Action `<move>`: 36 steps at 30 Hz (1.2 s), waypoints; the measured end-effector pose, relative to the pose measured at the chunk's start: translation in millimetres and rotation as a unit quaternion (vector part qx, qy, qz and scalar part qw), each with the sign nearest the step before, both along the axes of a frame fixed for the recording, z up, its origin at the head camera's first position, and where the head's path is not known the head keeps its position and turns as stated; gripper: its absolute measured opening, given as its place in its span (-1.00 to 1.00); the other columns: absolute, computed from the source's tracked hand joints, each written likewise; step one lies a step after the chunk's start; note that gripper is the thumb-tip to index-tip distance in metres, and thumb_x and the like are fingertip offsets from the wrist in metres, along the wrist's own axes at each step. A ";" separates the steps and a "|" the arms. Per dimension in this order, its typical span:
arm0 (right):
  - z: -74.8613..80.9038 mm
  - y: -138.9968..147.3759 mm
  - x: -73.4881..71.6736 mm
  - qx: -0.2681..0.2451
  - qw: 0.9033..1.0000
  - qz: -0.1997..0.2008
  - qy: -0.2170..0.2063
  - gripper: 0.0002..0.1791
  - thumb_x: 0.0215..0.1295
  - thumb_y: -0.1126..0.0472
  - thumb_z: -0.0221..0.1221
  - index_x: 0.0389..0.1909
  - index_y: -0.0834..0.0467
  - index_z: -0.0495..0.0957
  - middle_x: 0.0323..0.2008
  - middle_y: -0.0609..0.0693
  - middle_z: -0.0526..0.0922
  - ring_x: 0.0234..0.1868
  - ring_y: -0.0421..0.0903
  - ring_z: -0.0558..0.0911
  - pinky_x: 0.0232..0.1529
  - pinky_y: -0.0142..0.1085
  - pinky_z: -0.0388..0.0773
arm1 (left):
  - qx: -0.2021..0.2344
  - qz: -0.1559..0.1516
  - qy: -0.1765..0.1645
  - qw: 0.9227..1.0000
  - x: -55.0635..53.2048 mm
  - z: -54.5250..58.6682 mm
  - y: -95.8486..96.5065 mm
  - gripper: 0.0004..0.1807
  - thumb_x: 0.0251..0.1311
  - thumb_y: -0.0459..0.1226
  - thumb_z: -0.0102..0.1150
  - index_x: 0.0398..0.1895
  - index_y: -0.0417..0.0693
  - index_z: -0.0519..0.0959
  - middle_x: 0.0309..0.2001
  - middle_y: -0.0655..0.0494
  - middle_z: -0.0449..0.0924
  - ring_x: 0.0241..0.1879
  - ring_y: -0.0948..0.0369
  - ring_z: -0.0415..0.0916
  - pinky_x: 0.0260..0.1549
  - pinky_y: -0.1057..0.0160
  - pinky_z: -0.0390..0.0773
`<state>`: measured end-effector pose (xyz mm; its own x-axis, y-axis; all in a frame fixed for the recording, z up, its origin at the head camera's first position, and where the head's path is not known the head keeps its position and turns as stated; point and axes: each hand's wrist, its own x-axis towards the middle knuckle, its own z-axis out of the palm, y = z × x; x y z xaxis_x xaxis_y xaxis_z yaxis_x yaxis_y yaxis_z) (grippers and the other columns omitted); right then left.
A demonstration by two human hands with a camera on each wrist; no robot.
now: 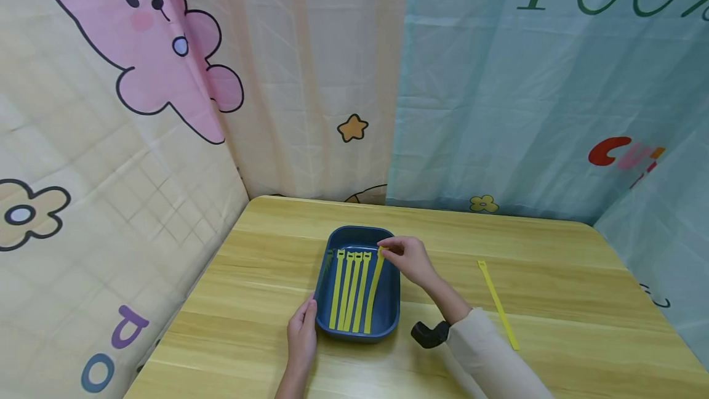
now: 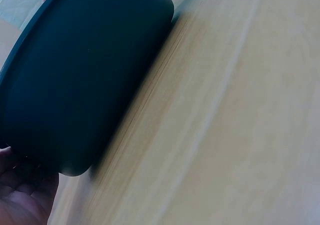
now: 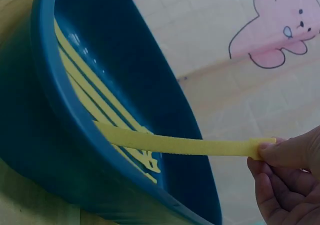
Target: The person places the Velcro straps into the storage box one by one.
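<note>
A dark blue rectangular bin (image 1: 359,336) stands on the table, with several yellow cable ties (image 1: 348,291) lying lengthwise inside, side by side. At its near left corner my left hand (image 1: 302,331) holds the bin, thumb by the rim; the left wrist view has its fingers beside the wall, partly cut off. My right hand (image 1: 407,257) is over the far right rim, pinching the head end of another yellow cable tie (image 3: 200,147) between thumb and fingers. That tie slants down into the bin, its tail toward the near end.
One more yellow cable tie (image 1: 498,305) lies on the wooden table (image 1: 249,263), right of the bin and beyond the right forearm. A black device (image 1: 429,334) sits at the right wrist. Printed curtains (image 1: 310,79) enclose the table's back and sides.
</note>
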<state>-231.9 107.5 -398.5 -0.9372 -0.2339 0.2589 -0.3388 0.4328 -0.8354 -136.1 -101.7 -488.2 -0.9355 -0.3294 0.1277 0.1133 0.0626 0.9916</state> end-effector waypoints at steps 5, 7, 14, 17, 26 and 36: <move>-13.6 -5.3 -16.0 0.038 0.999 -0.027 0.007 -0.84 -0.04 0.38 0.18 -0.36 0.21 0.58 -0.42 -0.03 0.58 -0.45 -0.19 0.52 -0.42 -0.39 0.53 | -0.008 0.003 0.007 1.000 -0.4 1.0 0.3 -0.59 0.21 -0.20 -0.17 -0.02 -0.37 0.36 0.00 -0.15 0.35 0.06 0.07 0.21 0.03 0.20 0.22; -17.6 -6.6 -20.9 0.052 0.998 -0.025 0.015 -0.83 -0.05 0.39 0.18 -0.35 0.24 0.58 -0.42 -0.01 0.59 -0.44 -0.18 0.53 -0.42 -0.38 0.53 | -0.010 0.006 0.007 1.000 -0.9 1.0 0.4 -0.59 0.21 -0.20 -0.17 -0.03 -0.37 0.37 0.00 -0.15 0.36 0.06 0.07 0.22 0.03 0.20 0.22; -28.1 -9.8 -31.8 0.087 0.995 -0.039 0.004 -0.82 -0.05 0.40 0.18 -0.34 0.27 0.57 -0.41 0.00 0.59 -0.44 -0.17 0.53 -0.43 -0.38 0.53 | -0.005 0.004 0.002 1.000 -1.2 2.0 0.8 -0.61 0.21 -0.21 -0.16 -0.03 -0.34 0.38 0.00 -0.12 0.36 0.06 0.10 0.22 0.03 0.22 0.22; -30.3 -11.1 -33.3 0.098 0.994 -0.047 0.004 -0.83 -0.05 0.40 0.18 -0.35 0.26 0.57 -0.42 0.00 0.59 -0.44 -0.16 0.53 -0.43 -0.37 0.53 | -0.005 0.005 0.002 1.000 -0.8 2.8 1.0 -0.60 0.21 -0.21 -0.16 -0.02 -0.34 0.37 0.01 -0.13 0.36 0.07 0.09 0.21 0.03 0.20 0.21; -31.9 -13.8 -32.2 0.118 0.991 -0.063 0.014 -0.83 -0.04 0.37 0.18 -0.34 0.27 0.56 -0.43 0.00 0.58 -0.42 -0.14 0.54 -0.41 -0.35 0.53 | -0.014 0.009 -0.006 1.000 -2.0 0.5 0.2 -0.59 0.21 -0.17 -0.17 -0.03 -0.30 0.39 0.00 -0.08 0.37 0.06 0.13 0.22 0.03 0.22 0.23; -32.5 -16.9 -30.2 0.152 0.985 -0.080 0.032 -0.84 -0.03 0.37 0.17 -0.36 0.24 0.57 -0.44 0.00 0.59 -0.43 -0.14 0.55 -0.43 -0.35 0.53 | -0.001 0.012 -0.008 1.000 -2.4 -1.6 0.7 -0.61 0.20 -0.19 -0.15 -0.03 -0.31 0.39 -0.01 -0.04 0.38 0.05 0.17 0.23 0.02 0.28 0.24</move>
<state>-262.1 90.6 -431.0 -0.9523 -0.1602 0.2598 -0.2937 0.7117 -0.6381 -138.5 -101.0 -489.8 -0.9293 -0.3515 0.1135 0.0959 0.0672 0.9931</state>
